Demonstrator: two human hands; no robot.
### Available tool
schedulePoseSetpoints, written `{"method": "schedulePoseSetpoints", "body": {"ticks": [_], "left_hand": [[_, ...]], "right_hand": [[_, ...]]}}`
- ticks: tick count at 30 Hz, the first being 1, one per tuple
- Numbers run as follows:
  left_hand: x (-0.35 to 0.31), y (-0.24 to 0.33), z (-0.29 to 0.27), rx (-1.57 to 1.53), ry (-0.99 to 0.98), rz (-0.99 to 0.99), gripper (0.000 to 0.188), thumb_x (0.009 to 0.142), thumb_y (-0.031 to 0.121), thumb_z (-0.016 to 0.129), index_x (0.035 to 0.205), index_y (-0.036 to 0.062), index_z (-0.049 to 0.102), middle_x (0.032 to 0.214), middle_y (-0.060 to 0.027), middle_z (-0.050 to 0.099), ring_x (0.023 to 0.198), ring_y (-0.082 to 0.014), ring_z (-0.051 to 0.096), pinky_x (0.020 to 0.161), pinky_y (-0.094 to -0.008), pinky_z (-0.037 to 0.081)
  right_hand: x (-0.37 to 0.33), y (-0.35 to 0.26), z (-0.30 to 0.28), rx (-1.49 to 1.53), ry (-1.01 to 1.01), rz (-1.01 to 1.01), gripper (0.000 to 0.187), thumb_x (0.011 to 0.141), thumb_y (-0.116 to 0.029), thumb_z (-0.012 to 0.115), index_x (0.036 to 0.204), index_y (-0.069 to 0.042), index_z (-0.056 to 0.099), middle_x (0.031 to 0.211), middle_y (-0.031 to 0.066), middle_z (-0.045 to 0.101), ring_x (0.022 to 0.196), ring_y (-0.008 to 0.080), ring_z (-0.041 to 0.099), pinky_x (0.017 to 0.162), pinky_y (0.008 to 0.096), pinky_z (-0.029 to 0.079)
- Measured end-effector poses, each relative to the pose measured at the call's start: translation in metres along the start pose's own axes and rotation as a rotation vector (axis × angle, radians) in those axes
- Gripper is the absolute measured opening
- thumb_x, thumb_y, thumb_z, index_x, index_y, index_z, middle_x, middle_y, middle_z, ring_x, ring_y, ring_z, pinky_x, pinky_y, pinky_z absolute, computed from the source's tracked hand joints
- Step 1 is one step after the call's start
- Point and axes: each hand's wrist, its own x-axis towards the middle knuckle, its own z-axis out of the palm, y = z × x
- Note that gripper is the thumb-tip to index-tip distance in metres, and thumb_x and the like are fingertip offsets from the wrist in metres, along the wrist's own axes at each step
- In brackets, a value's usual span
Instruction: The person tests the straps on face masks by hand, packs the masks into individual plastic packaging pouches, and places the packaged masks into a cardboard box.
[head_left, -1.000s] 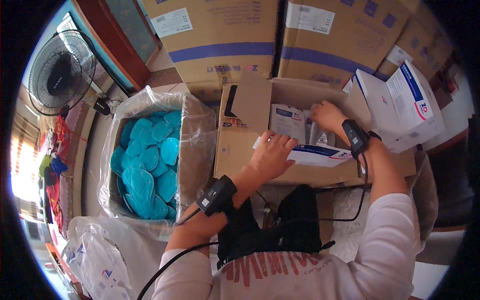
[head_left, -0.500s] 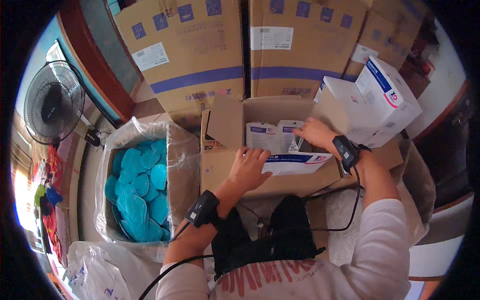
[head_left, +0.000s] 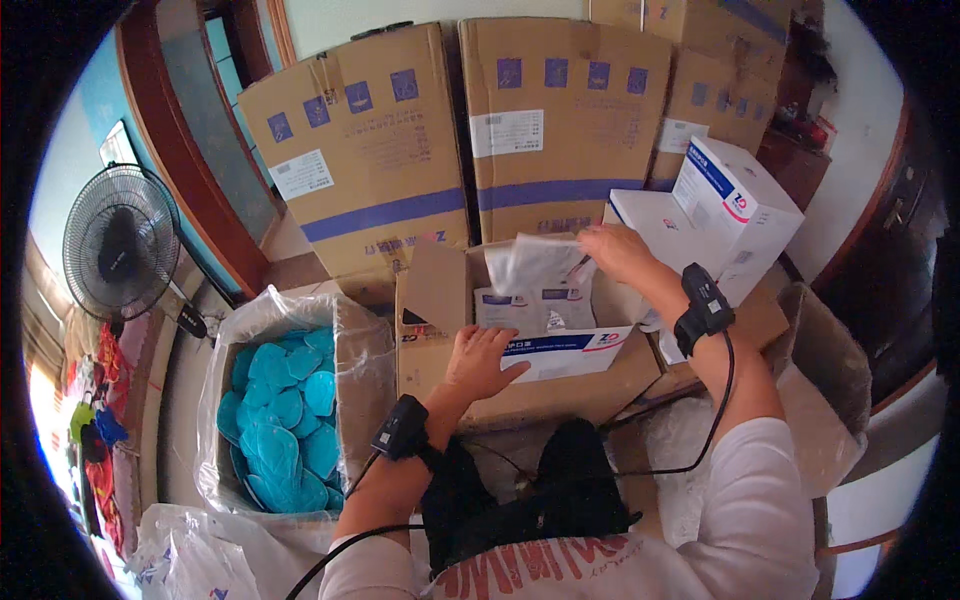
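Note:
A white carton with a blue stripe (head_left: 563, 361) stands inside a large brown cardboard box (head_left: 530, 405) in front of me. My left hand (head_left: 482, 364) steadies the carton at its left front corner, fingers curled over the rim and thumb against the front panel. Above the carton, my right hand (head_left: 615, 256) pinches a white packet (head_left: 536, 263) by its right side; the packet is tilted and slightly blurred. Inside the carton, other white packets (head_left: 566, 309) sit side by side below it. Both wrists wear black cabled devices.
At left, a plastic-lined box (head_left: 362, 400) holds many teal cup-shaped pieces (head_left: 275, 425). White cartons (head_left: 740, 205) are stacked at right. Tall brown boxes (head_left: 560, 140) stand behind. A black fan (head_left: 120, 245) is far left, and plastic bags (head_left: 200, 555) lie at lower left.
My right hand has risen from inside the carton and now holds a white packet above it. The left hand stays at the carton's edge. The whole view has shifted slightly.

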Motion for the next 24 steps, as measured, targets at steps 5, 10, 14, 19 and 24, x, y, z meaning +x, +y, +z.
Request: {"method": "schedulePoseSetpoints", "body": {"ticks": [5, 10, 14, 19, 24], "left_hand": [[0.011, 0.0, 0.004, -0.233, 0.07, -0.222, 0.057, 0.075, 0.039, 0.056, 0.115, 0.0009, 0.041, 0.106, -0.0179, 0.05, 0.099, -0.0309, 0.048, 0.088, -0.0406, 0.032], [0.036, -0.003, 0.011, -0.493, 0.514, -0.424, 0.064, 0.075, 0.034, 0.058, 0.121, -0.0032, 0.032, 0.108, -0.0252, 0.047, 0.1, -0.034, 0.047, 0.083, -0.0386, 0.038], [0.048, -0.018, 0.005, -0.758, 0.447, -0.51, 0.06, 0.076, 0.033, 0.058, 0.12, -0.0027, 0.035, 0.097, -0.0193, 0.053, 0.085, -0.0266, 0.053, 0.076, -0.0358, 0.042], [0.049, -0.012, 0.001, -1.072, 0.348, -0.58, 0.043, 0.079, 0.028, 0.055, 0.11, -0.001, 0.045, 0.083, -0.0086, 0.056, 0.074, -0.0143, 0.054, 0.066, -0.0269, 0.045], [0.042, 0.0, -0.02, -1.273, 0.31, -0.513, 0.026, 0.082, 0.021, 0.052, 0.099, 0.0028, 0.047, 0.083, -0.0065, 0.056, 0.075, -0.015, 0.054, 0.069, -0.0292, 0.044]], "right_hand": [[-0.004, -0.016, -0.007, 0.215, -0.109, 0.257, 0.016, 0.083, -0.021, 0.043, 0.089, -0.008, 0.051, 0.082, 0.0163, 0.056, 0.08, 0.035, 0.053, 0.066, 0.0459, 0.041], [0.002, -0.026, 0.004, 0.233, -0.027, 0.105, 0.02, 0.083, -0.02, 0.039, 0.094, -0.012, 0.053, 0.086, 0.0158, 0.059, 0.081, 0.034, 0.055, 0.067, 0.0442, 0.043], [-0.005, -0.025, 0.012, 0.353, 0.002, 0.072, 0.017, 0.082, -0.018, 0.043, 0.09, -0.006, 0.052, 0.084, 0.0188, 0.057, 0.08, 0.0352, 0.054, 0.067, 0.0423, 0.042], [-0.01, -0.02, 0.023, 0.511, -0.012, 0.107, 0.02, 0.082, -0.019, 0.047, 0.093, -0.004, 0.052, 0.085, 0.02, 0.056, 0.08, 0.0354, 0.053, 0.068, 0.0404, 0.042], [-0.011, -0.025, -0.003, 0.521, -0.005, 0.084, 0.019, 0.08, -0.017, 0.048, 0.093, -0.004, 0.054, 0.092, 0.0192, 0.055, 0.086, 0.036, 0.052, 0.071, 0.0425, 0.041]]}}
